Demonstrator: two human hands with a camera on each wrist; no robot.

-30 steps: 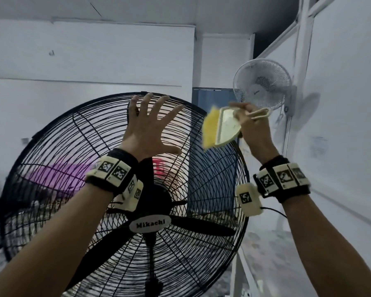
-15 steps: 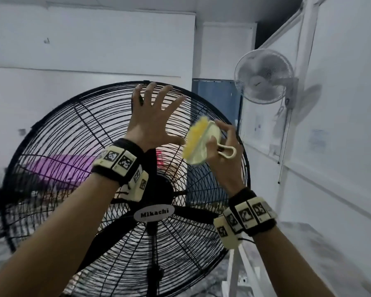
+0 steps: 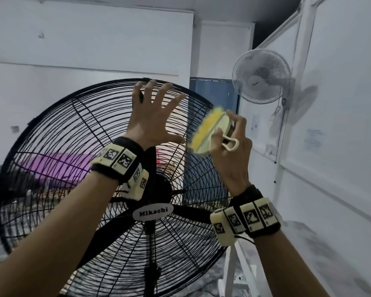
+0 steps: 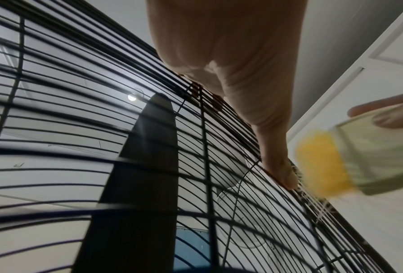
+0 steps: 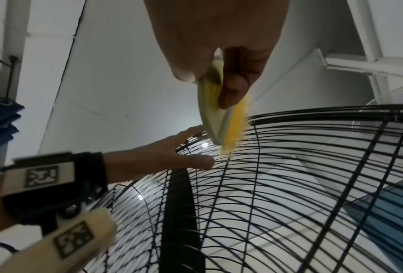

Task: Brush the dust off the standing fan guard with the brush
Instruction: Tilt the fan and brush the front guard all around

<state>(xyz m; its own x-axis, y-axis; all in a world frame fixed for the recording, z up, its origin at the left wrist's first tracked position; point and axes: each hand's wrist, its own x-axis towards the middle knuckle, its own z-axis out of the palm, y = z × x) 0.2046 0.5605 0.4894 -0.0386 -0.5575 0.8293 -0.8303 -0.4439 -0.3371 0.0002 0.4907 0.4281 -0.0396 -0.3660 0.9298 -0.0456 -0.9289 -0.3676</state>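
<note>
A large black standing fan with a round wire guard (image 3: 58, 129) fills the head view. My left hand (image 3: 152, 116) lies flat with spread fingers on the upper part of the guard (image 4: 207, 166), its thumb (image 4: 277, 162) on the wires. My right hand (image 3: 234, 146) grips a pale green brush (image 3: 210, 133) with yellow bristles. The bristles (image 5: 236, 127) touch the guard (image 5: 312, 166) at its upper right, just right of the left thumb. The brush (image 4: 368, 158) looks blurred in the left wrist view. A black blade (image 5: 179, 212) shows behind the wires.
A white wall-mounted fan (image 3: 261, 76) hangs at the upper right on a white partition wall (image 3: 341, 103). A white frame leg (image 3: 229, 269) stands by the big fan's lower right. A blue panel (image 3: 212, 91) and a purple object (image 3: 58, 166) show behind the guard.
My right hand has brought the brush down and leftward from beyond the guard's right rim onto the wires near the left thumb. The left hand has stayed flat on the guard.
</note>
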